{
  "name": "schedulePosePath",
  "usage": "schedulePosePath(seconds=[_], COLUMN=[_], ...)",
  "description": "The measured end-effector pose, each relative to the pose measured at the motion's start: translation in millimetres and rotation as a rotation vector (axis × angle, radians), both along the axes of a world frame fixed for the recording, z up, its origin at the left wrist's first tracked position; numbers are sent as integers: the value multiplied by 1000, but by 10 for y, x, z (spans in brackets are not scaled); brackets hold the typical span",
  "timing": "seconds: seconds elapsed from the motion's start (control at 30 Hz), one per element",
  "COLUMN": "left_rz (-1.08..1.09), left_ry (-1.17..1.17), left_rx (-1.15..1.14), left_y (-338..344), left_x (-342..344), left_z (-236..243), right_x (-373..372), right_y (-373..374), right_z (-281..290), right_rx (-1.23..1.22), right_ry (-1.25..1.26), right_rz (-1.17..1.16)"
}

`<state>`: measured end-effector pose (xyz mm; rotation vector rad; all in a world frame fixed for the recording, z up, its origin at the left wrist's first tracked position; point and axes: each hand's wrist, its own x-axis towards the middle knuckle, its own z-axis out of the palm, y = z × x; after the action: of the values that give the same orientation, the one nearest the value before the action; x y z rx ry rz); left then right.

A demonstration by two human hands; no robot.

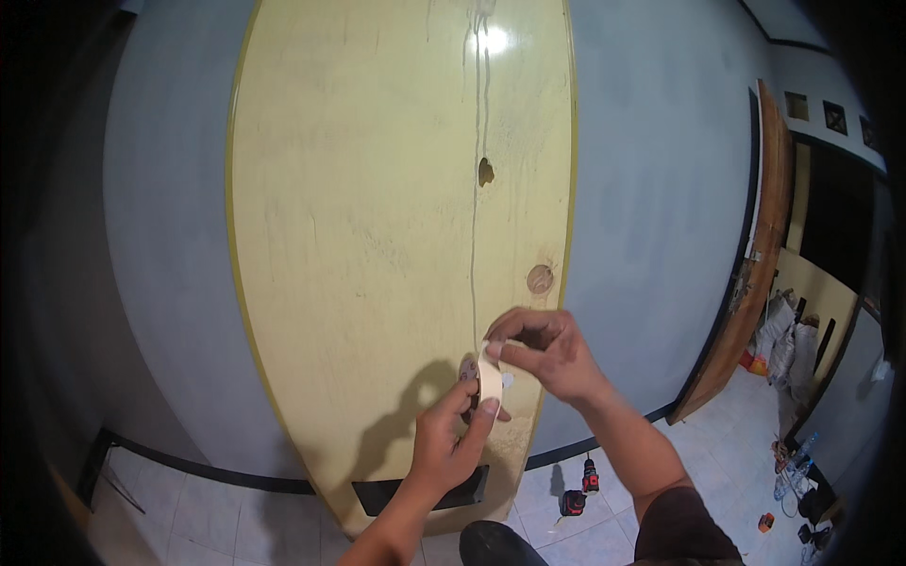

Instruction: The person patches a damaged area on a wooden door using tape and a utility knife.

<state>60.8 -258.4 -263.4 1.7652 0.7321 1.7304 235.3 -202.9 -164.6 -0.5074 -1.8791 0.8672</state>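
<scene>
My left hand [448, 436] grips a roll of pale cream tape [490, 379] between its thumb and fingers, with the roll's flat outer band toward me. The thumb and finger of my right hand [555, 358] pinch at the top of the roll. Whether a tape end is lifted there is too small to tell. Just behind both hands stands a tall pale yellow panel [377, 189] against the wall. It bears a ragged hole [485, 172], a brownish round patch [540, 279] near its right edge, and grey drip streaks running down.
A black piece [462, 491] crosses the panel's lower end. On the tiled floor to the right stands a red and black cordless drill [591, 474] beside another black and red tool [572, 503]. Farther right are an open wooden door [755, 255], sacks [793, 349] and plastic bottles [796, 469].
</scene>
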Motion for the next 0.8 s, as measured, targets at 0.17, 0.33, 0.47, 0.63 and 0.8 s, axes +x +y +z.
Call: schedulePosePath(seconds=[0.17, 0.33, 0.47, 0.63, 0.8], left_rz=[50, 202, 387, 573, 652], left_ry=[-97, -101, -45, 151, 207], left_rx=[-17, 28, 124, 252, 274], left_y=[128, 376, 615, 1033, 1536], left_x=[72, 160, 161, 331, 208], left_z=[211, 409, 740, 1276, 1660], right_x=[-78, -84, -160, 74, -129], right_y=[157, 575, 1054, 1664, 2203], right_z=[303, 519, 884, 1419, 1833], right_rx=[176, 330, 506, 623, 870], right_ry=[-50, -69, 31, 7, 107], right_rz=[-96, -166, -230, -381, -488])
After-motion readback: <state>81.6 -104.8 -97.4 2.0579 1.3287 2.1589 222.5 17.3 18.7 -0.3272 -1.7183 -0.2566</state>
